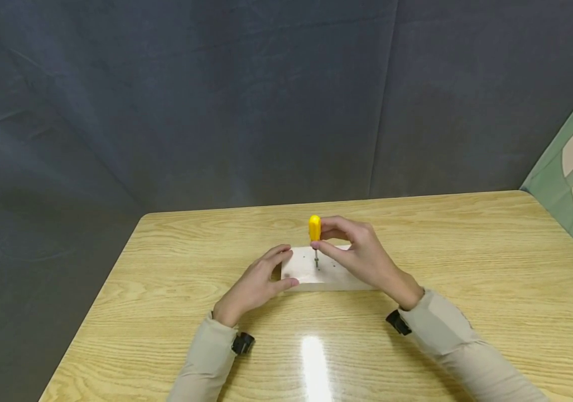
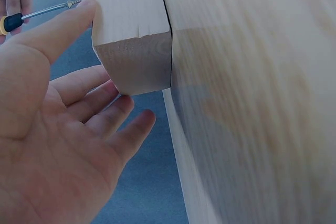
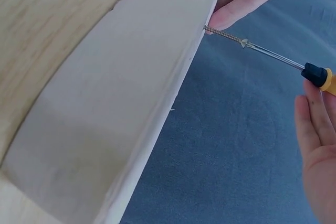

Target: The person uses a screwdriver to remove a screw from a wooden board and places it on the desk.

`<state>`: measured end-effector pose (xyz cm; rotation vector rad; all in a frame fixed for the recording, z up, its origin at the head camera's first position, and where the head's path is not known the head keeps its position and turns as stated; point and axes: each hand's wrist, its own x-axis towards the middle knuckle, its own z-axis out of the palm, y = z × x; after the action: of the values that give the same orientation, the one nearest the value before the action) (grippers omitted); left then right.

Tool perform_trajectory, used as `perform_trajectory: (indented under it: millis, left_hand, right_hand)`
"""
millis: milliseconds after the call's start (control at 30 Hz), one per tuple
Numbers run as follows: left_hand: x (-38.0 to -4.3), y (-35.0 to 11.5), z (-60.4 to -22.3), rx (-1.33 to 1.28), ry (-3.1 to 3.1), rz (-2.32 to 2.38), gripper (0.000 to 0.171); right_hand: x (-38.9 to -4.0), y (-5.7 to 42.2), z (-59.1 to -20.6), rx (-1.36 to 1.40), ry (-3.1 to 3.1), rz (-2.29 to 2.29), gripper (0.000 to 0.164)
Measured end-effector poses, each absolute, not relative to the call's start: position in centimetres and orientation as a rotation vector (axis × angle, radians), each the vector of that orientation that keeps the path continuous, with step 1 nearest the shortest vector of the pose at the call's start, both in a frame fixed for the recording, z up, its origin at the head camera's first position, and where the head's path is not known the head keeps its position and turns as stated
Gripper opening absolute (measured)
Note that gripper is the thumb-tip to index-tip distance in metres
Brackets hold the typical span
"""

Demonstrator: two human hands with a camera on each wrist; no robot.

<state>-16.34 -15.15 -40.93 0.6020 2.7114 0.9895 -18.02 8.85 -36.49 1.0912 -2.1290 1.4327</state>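
Screw (image 3: 226,33) stands roughly upright on top of the block (image 1: 327,274), tip at the wood, w/ most of its thread showing, so the driving looks barely begun; approx. all of that length is left to sink. Screwdriver (image 1: 314,228) is directly above the block, its tip meeting the screw head. R hand (image 1: 361,251), also above the block, pinches the yellow handle btwn thumb & fingers. L hand (image 1: 258,282) is at the block's L end, fingers fairly straight & spread, thumb on the near side, fingertips by the far corner; it touches the wood, but can't tell how hard it presses. A few small dark spots (image 1: 333,266) dot the block's top nr the screw; can't tell if holes or sunk screws. Table (image 1: 176,290) lies under the block.
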Motion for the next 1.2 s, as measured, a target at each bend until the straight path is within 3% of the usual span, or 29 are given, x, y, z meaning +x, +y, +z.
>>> perform_trajectory:
  millis: [1200]
  left_hand:
    - [-16.26, -15.11, -40.94, 0.618, 2.716, 0.987, 0.068]
  right_hand:
    - [-17.85, 8.12, -36.32, 1.023, -2.172, 1.444, 0.026]
